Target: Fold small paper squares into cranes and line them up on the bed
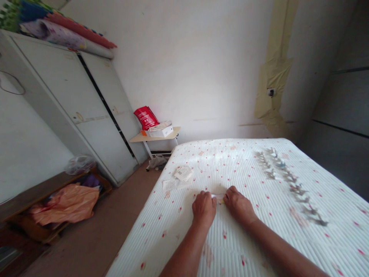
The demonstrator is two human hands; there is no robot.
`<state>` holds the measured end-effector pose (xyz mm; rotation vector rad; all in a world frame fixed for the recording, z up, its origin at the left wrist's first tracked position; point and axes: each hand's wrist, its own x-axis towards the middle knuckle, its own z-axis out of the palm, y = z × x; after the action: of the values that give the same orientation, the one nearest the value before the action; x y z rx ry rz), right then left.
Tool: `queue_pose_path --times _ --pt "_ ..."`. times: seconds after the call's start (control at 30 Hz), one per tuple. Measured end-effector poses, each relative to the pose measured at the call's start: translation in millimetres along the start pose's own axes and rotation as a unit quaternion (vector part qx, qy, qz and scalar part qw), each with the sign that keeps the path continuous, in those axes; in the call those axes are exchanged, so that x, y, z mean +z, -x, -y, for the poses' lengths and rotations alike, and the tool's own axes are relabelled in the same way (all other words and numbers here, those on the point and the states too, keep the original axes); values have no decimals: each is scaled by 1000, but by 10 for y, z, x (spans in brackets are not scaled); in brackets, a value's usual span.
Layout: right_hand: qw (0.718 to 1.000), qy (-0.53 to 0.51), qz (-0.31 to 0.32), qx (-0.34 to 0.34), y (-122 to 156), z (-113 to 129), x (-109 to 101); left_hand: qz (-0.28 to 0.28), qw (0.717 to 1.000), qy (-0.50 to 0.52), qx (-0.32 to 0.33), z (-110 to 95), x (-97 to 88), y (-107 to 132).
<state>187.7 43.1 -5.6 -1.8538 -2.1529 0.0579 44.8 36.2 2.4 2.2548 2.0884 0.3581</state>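
Between my two hands, low over the mattress [225, 238], is a small piece of white paper [219, 196] with a folded look. My left hand [204, 206] grips its left end with curled fingers. On its right end, my right hand [238, 204] is closed in the same way. To the left lie several loose printed paper pieces [183, 174], partly overlapping. Rows of small folded paper figures [298, 188] stand on the right part of the mattress; their exact shape is blurred.
A small side table [138, 137] beyond the bed holds a red bag [147, 117] and a white box [161, 131]. Grey metal cabinets [66, 88] stand left, with rolled mats [66, 36] on top. An orange cloth [67, 204] lies on a low wooden bench [31, 192].
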Motion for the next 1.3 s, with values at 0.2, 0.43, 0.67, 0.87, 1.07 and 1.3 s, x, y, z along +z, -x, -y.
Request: queue_pose_path --times 0.2,0.43,0.67,0.87,1.07,1.3 --pt "1000 21 -12 2 0 7 6 -6 1000 0 -5 -22 -8 10" --pt "999 -36 -27 -5 20 -15 16 -13 1000 5 -20 -34 15 7" --pt "1000 -28 3 -7 27 -8 -46 -7 999 27 -27 -24 -3 39" --pt "1000 -25 16 9 13 4 -45 -5 999 34 22 -4 -4 22" --pt "999 -29 16 15 -1 3 -41 -1 999 54 5 -5 1 -8" --pt "997 -56 28 49 -20 38 -95 -7 997 75 -1 -3 -3 -21"
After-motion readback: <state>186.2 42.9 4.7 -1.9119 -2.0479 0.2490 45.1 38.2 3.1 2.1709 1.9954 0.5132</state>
